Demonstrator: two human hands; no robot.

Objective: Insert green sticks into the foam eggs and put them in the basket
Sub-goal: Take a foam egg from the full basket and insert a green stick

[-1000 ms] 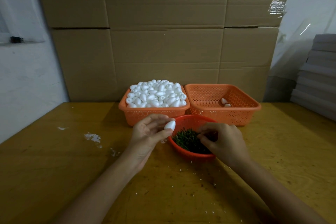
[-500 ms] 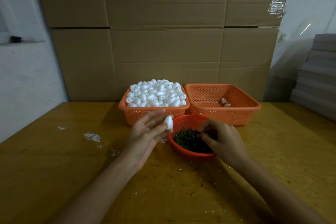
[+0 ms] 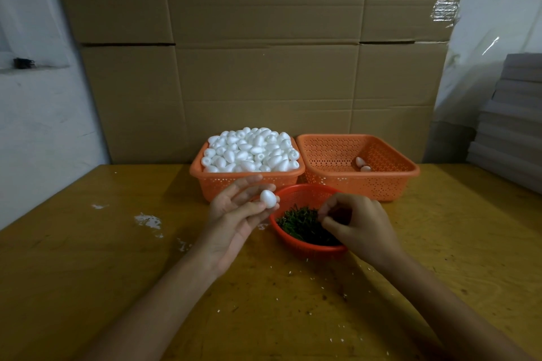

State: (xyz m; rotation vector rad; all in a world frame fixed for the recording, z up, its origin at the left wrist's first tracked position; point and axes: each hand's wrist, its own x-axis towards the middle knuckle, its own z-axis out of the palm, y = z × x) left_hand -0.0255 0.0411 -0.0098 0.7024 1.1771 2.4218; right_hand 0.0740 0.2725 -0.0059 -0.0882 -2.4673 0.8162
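Egg [image 3: 268, 198] beside red bowl [image 3: 305, 250] rim

No legible text anywhere.

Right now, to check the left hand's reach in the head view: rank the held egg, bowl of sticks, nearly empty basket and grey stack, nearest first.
From the left hand:
1. The egg, held in it.
2. The bowl of sticks, just to its right.
3. The nearly empty basket, back right.
4. The grey stack, far right.
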